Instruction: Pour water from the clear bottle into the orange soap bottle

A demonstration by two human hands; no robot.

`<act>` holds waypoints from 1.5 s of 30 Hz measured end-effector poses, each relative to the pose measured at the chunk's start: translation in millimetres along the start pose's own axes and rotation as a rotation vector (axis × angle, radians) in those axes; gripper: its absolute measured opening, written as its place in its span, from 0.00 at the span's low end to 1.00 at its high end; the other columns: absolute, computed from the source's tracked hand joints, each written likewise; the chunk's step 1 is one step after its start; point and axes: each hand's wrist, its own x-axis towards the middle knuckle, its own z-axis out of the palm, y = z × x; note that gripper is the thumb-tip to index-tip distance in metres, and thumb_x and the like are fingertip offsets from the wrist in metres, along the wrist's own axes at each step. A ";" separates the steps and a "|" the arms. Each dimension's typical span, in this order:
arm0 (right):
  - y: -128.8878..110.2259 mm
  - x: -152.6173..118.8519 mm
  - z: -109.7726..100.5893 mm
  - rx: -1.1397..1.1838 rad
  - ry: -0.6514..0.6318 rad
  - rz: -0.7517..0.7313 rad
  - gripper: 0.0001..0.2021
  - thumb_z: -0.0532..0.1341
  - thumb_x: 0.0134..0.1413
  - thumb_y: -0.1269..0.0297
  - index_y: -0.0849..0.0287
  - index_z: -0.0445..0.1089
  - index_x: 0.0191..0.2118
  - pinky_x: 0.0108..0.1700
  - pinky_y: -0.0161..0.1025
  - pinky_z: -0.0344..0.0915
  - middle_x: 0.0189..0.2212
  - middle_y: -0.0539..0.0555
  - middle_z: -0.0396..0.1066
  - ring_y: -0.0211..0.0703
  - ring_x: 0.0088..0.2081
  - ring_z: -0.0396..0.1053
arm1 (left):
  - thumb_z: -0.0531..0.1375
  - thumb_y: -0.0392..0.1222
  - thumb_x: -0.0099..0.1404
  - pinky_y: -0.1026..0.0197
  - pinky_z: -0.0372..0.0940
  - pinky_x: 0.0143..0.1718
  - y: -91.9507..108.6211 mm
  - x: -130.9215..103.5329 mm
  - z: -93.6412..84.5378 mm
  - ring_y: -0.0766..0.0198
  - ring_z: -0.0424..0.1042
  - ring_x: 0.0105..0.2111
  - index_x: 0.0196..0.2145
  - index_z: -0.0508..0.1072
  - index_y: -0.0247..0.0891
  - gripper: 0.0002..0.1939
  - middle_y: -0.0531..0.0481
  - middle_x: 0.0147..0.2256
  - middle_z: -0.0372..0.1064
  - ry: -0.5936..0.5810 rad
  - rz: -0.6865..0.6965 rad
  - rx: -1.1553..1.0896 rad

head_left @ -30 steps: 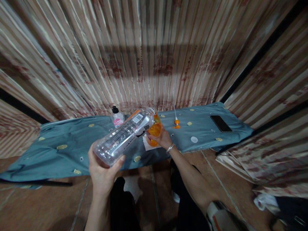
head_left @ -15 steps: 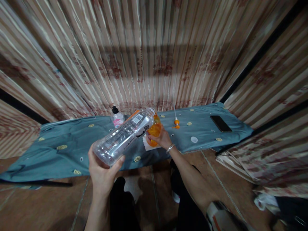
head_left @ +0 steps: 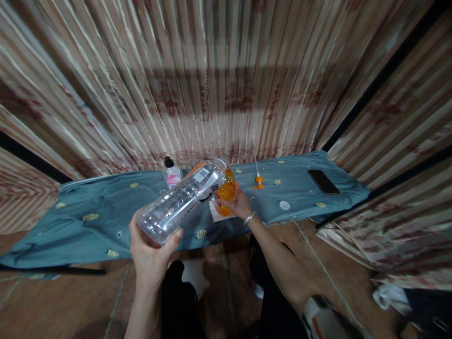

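Note:
My left hand (head_left: 151, 245) is closed round the base of a large clear plastic bottle (head_left: 181, 202), which is tilted with its neck up and to the right. The bottle's mouth meets the top of an orange see-through bottle (head_left: 226, 192); whether liquid passes between them I cannot make out. My right hand (head_left: 239, 203) grips the orange bottle, which stands upright over a white paper (head_left: 217, 214). To the right lies an orange pump head (head_left: 259, 181) with a long clear tube. A white round cap (head_left: 284, 205) rests nearer the front edge.
A clear bottle with a black pump top and pink label (head_left: 172, 174) stands behind the big bottle. A black phone (head_left: 323, 181) lies at the right of the cloth-covered table (head_left: 84, 197). Patterned curtains (head_left: 226, 94) hang behind and on both sides.
Almost nothing differs. Both hands hold the two bottles in the same place, mouth to mouth.

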 end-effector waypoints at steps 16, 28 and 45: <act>4.0 0.6 4.0 0.006 0.008 -0.030 0.35 0.76 0.48 0.58 0.55 0.67 0.62 0.56 0.55 0.78 0.46 0.56 0.82 0.60 0.51 0.82 | 0.78 0.56 0.38 0.39 0.71 0.60 2.7 0.1 -1.8 0.41 0.75 0.54 0.56 0.72 0.37 0.49 0.36 0.54 0.73 0.027 -0.035 0.061; 8.5 1.4 6.3 0.013 0.012 -0.042 0.35 0.76 0.47 0.57 0.53 0.67 0.60 0.55 0.57 0.79 0.46 0.55 0.82 0.58 0.49 0.82 | 0.79 0.54 0.40 0.47 0.75 0.53 -1.2 0.0 -1.2 0.47 0.77 0.51 0.55 0.72 0.40 0.45 0.39 0.53 0.74 0.028 0.017 0.032; 3.5 0.8 2.8 -0.005 0.012 -0.002 0.35 0.78 0.46 0.57 0.53 0.67 0.59 0.57 0.57 0.78 0.48 0.56 0.81 0.61 0.51 0.82 | 0.79 0.53 0.39 0.48 0.74 0.54 1.3 -0.1 0.8 0.49 0.77 0.51 0.55 0.71 0.39 0.46 0.40 0.53 0.74 0.004 0.024 -0.005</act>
